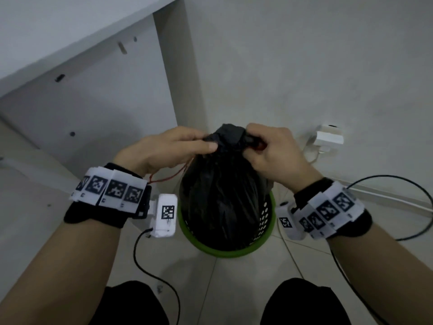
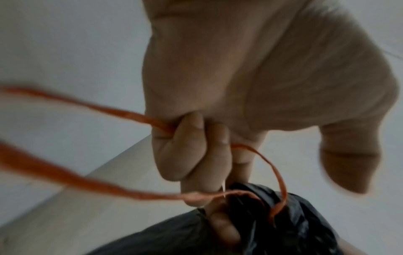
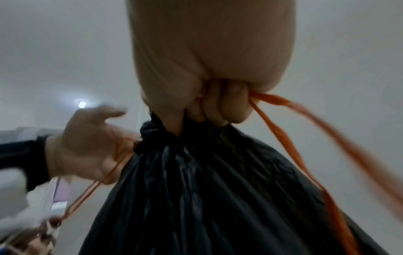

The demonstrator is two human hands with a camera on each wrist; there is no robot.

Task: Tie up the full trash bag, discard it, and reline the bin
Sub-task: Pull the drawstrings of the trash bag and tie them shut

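A full black trash bag point(image 1: 220, 198) stands gathered to a neck inside a green perforated bin point(image 1: 267, 221) on the tiled floor. My left hand point(image 1: 187, 146) pinches the left side of the bunched top, and its curled fingers point(image 2: 191, 148) hold an orange drawstring point(image 2: 87, 105) that loops down to the bag point(image 2: 294, 224). My right hand point(image 1: 260, 144) grips the right side of the neck. In the right wrist view its curled fingers point(image 3: 220, 107) clamp another orange drawstring point(image 3: 305, 146) above the bag point(image 3: 207, 189). The knot area is hidden by the fingers.
A white cabinet panel point(image 1: 93, 95) stands to the left and a white wall behind. A white plug adapter point(image 1: 328, 137) sits in the wall at right, and black cables point(image 1: 417, 207) trail across the floor. My knees point(image 1: 304, 301) are at the bottom edge.
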